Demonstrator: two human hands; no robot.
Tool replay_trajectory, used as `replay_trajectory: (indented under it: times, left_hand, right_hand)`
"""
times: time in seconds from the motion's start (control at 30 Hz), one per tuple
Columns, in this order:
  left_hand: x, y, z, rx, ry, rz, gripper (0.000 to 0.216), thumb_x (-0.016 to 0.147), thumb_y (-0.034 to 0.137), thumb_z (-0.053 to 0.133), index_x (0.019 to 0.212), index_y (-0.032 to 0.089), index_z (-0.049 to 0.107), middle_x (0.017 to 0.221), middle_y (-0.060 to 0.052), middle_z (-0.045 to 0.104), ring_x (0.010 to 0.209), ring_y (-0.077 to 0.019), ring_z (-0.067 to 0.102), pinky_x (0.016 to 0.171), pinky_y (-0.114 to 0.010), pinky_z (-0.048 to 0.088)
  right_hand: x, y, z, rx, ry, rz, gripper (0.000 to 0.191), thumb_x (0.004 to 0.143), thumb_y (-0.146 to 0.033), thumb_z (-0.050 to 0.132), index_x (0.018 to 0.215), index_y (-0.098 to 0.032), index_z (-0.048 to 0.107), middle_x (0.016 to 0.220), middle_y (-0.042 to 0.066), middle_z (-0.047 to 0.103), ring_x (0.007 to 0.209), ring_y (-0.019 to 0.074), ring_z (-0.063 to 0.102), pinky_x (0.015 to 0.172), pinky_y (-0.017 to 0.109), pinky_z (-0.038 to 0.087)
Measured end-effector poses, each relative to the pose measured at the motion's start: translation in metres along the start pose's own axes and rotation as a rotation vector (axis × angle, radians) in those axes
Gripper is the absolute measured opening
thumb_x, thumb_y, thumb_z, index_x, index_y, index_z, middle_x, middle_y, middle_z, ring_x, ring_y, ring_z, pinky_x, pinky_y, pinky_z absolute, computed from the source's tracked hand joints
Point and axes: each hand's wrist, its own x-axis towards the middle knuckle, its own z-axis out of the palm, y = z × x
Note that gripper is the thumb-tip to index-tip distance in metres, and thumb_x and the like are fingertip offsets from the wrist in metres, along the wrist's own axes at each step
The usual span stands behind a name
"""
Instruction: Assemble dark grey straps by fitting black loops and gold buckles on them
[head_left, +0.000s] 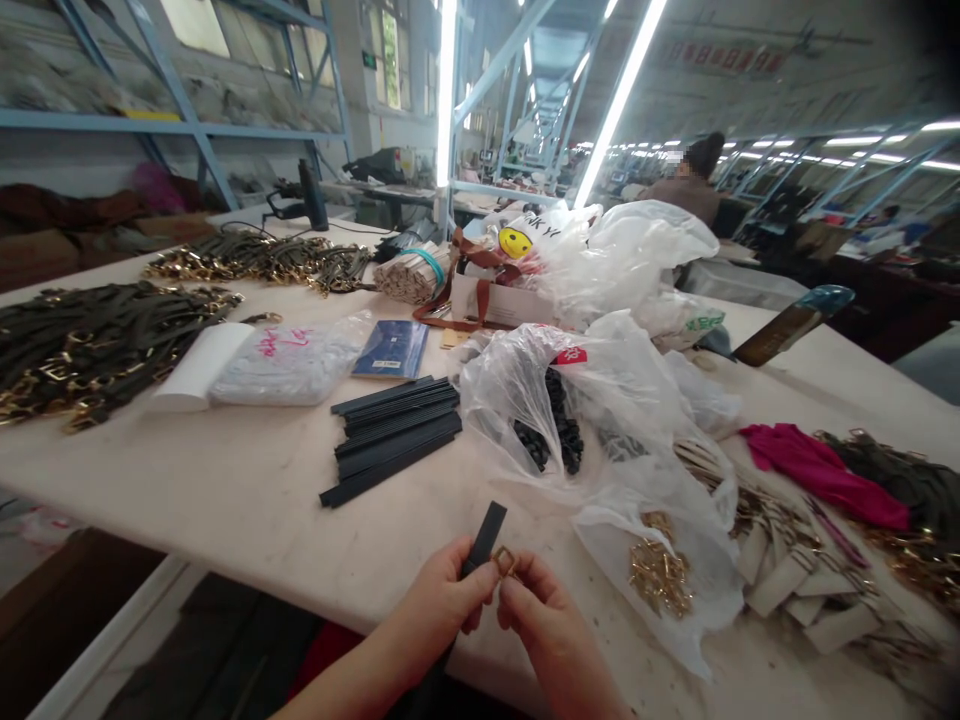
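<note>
My left hand is closed around a black strap, whose flat end sticks up past the thumb. Close beside it, my right hand pinches a small gold-coloured metal buckle between thumb and fingertips. Strap and buckle are side by side; whether they touch is hidden by the fingers. A stack of similar black strips lies on the table beyond my hands. To the right, an open plastic bag holds several gold metal pieces.
Finished-looking straps with gold fittings are heaped at the left. A clear bag with small black pieces stands ahead. Beige straps and a magenta cloth lie right. A bottle stands near the far edge. A person is in the background.
</note>
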Motion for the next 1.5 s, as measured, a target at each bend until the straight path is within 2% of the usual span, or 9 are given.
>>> replay_trajectory:
  times: [0.1,0.27,0.43,0.53,0.67,0.8,1.03,1.27,1.5]
  left_hand:
    - [-0.001,0.0,0.002,-0.047,-0.007,0.0,0.036,0.073,0.048,0.055,0.079,0.013,0.048,0.056,0.005,0.046,0.044,-0.0055,0.036,0.041,-0.018,0.025]
    - [0.003,-0.012,0.001,-0.025,-0.005,0.046,0.036,0.075,0.051,0.05,0.078,0.015,0.045,0.06,0.005,0.045,0.043,-0.0052,0.035,0.041,-0.018,0.027]
    - [-0.004,-0.018,-0.009,0.329,0.04,0.127,0.029,0.084,0.042,0.038,0.086,0.016,0.049,0.064,0.004,0.047,0.051,-0.0097,0.042,0.05,-0.021,0.035]
    - [-0.014,-0.012,-0.014,0.541,0.003,0.165,0.027,0.086,0.036,0.036,0.079,0.016,0.052,0.067,0.001,0.051,0.064,-0.0128,0.048,0.06,-0.023,0.036]
    - [-0.024,-0.003,-0.015,0.665,-0.093,0.14,0.026,0.085,0.033,0.037,0.076,0.017,0.055,0.067,0.002,0.052,0.063,-0.0127,0.047,0.057,-0.022,0.032]
    - [-0.026,0.003,-0.016,0.675,-0.156,0.119,0.026,0.084,0.033,0.037,0.077,0.017,0.056,0.064,0.003,0.05,0.06,-0.012,0.046,0.054,-0.021,0.03]
    - [-0.024,0.006,-0.02,0.683,-0.201,0.095,0.028,0.084,0.035,0.037,0.079,0.016,0.057,0.064,0.003,0.051,0.059,-0.0113,0.046,0.053,-0.019,0.031]
    - [-0.023,0.01,-0.018,0.7,-0.231,0.249,0.028,0.087,0.031,0.035,0.079,0.019,0.058,0.074,0.002,0.057,0.069,-0.0119,0.05,0.063,-0.019,0.035]
    - [-0.023,0.013,-0.012,0.689,-0.169,0.129,0.02,0.082,0.028,0.041,0.073,0.017,0.055,0.066,0.002,0.053,0.063,-0.0119,0.048,0.057,-0.02,0.033]
  right_hand:
    - [0.002,0.005,0.003,0.116,-0.032,0.006,0.023,0.063,-0.033,0.073,0.076,-0.019,0.06,0.068,-0.002,0.055,0.06,0.0116,0.047,0.058,0.024,0.038]
    - [0.003,0.01,0.006,0.229,-0.026,0.015,0.021,0.074,-0.039,0.064,0.074,-0.018,0.063,0.067,0.0,0.055,0.063,0.0135,0.049,0.061,0.027,0.042]
    - [0.0,0.003,-0.001,0.293,0.123,0.071,0.02,0.066,-0.036,0.073,0.075,-0.02,0.064,0.089,0.002,0.062,0.077,0.0144,0.054,0.065,0.025,0.045]
    - [0.0,0.004,-0.008,0.241,0.147,0.034,0.022,0.064,-0.037,0.073,0.071,-0.019,0.063,0.075,0.0,0.06,0.066,0.0119,0.051,0.062,0.024,0.044]
    - [-0.001,0.009,-0.012,0.073,0.129,-0.077,0.023,0.066,-0.037,0.072,0.066,-0.018,0.059,0.063,-0.003,0.054,0.059,0.0096,0.046,0.064,0.024,0.041]
    - [-0.005,0.01,-0.011,0.047,0.14,-0.08,0.026,0.063,-0.036,0.075,0.08,-0.021,0.061,0.069,-0.004,0.055,0.057,0.0087,0.047,0.061,0.023,0.039]
    - [-0.006,0.011,-0.015,-0.029,0.136,-0.078,0.027,0.068,-0.04,0.07,0.084,-0.018,0.065,0.059,-0.003,0.053,0.058,0.0098,0.047,0.06,0.023,0.039]
    - [-0.006,0.012,-0.003,-0.148,0.099,-0.085,0.036,0.063,-0.047,0.07,0.079,-0.015,0.068,0.058,0.0,0.057,0.055,0.012,0.048,0.055,0.025,0.04]
    - [-0.003,0.009,-0.005,-0.194,0.265,-0.19,0.033,0.069,-0.048,0.064,0.082,-0.017,0.064,0.057,-0.003,0.053,0.056,0.0117,0.047,0.056,0.023,0.04]
